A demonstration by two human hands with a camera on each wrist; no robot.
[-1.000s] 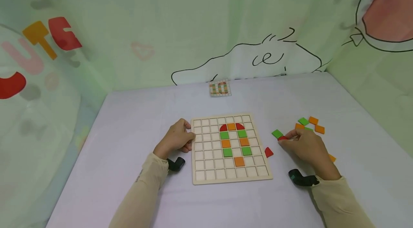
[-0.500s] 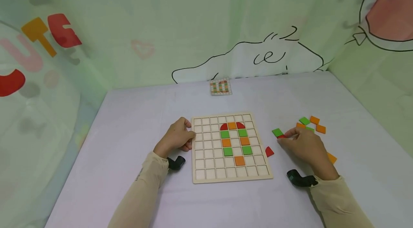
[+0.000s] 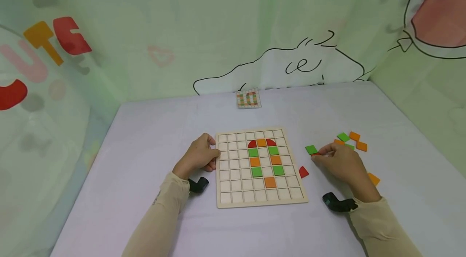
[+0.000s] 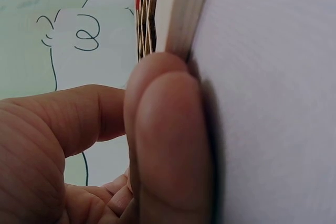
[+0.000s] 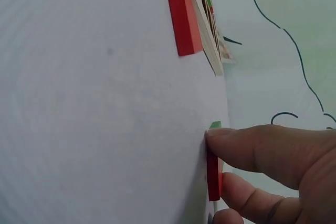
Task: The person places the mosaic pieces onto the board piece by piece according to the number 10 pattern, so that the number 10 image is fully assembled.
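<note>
A wooden grid board (image 3: 229, 204) lies flat, with several red, orange and green tiles set in its cells. At its left edge, my left hand (image 3: 198, 154) grips the rim; in the left wrist view, its fingertips (image 4: 170, 114) press the board's side. Right of the board, my right hand (image 3: 340, 164) pinches a red tile (image 5: 213, 177) between thumb and fingers, low over the table. Most of that tile is hidden in the head view. A green tile (image 3: 311, 150) lies against or just beyond it. Another red tile (image 3: 303, 172), with a curved edge, lies by the board's right edge.
Loose orange tiles (image 3: 361, 146) and green tiles (image 3: 343, 137) lie beyond my right hand. One orange tile (image 3: 373, 178) is partly behind the right wrist. A small pattern card (image 3: 248, 98) lies at the table's back edge, before a printed cloth backdrop (image 3: 164, 26).
My right hand has shifted slightly left with the red tile, and the green tile beside it has slid slightly left too. My left hand stays at the board's edge.
</note>
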